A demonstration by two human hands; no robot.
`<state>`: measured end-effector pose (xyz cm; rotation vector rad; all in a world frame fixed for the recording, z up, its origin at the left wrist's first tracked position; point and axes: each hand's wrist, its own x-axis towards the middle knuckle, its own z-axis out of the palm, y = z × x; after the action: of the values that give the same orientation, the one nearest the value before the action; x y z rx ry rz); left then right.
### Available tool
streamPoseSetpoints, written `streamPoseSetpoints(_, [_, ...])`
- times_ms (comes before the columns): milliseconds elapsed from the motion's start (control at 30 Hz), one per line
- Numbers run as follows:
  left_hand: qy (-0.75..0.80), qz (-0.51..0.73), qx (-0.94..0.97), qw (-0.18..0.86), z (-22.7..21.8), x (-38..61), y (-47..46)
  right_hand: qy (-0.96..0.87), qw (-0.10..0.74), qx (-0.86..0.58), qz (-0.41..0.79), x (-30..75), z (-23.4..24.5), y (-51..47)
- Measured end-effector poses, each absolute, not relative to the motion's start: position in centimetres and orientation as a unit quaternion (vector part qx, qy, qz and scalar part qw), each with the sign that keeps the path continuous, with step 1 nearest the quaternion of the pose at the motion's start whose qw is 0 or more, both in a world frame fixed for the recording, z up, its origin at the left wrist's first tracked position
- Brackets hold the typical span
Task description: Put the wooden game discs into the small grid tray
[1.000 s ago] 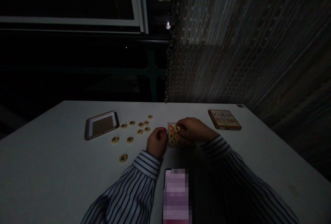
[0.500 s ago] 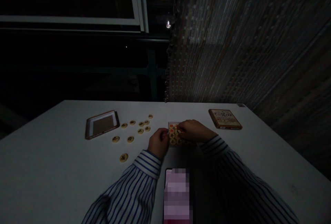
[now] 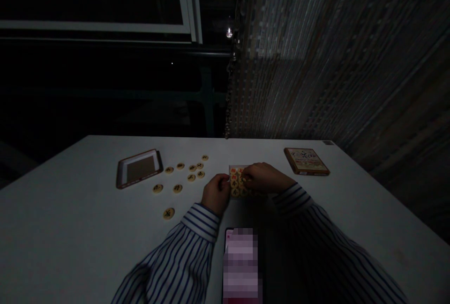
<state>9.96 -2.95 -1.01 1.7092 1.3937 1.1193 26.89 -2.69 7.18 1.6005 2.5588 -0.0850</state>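
At the middle of the white table [image 3: 87, 229], just beyond the hands, sits the small tray [image 3: 236, 166] of round wooden discs; take it as the clock's centre, twelve at the far edge. On its nine o'clock side, rows of discs [image 3: 235, 192] lie face up, some marked in red, some in black. The right hand hides the rest, so how full it is I cannot tell.

Ten loose discs [image 3: 177, 189] lie outside: most between nine and ten o'clock, the farthest-out one toward eight. By that count the work looks well along but unfinished – ten remain out on the table.

The right hand [image 3: 265, 177] comes over the tray from three o'clock, fingers bent close together; a disc shows at its tips, gripped or merely touched – unclear. The left hand [image 3: 215, 194] is loosely curled at the tray's nine o'clock edge; whether it grasps anything is hidden.

Farther off toward nine rests an open shallow case [image 3: 141, 169]; between two and three, a flat printed box [image 3: 307, 161]; at six, a phone [image 3: 242, 266].
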Motion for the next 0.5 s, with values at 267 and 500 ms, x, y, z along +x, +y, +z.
streamPoseSetpoints(267, [0.533,0.428,0.658,0.315,-1.62,9.96,-2.71,0.853,0.074,0.516,-0.032,26.89,7.08,-2.75])
streamPoseSetpoints(500, [0.536,0.419,0.662,0.314,-1.07,9.97,-2.99,0.855,0.079,0.511,-0.039,26.85,7.19,-2.79])
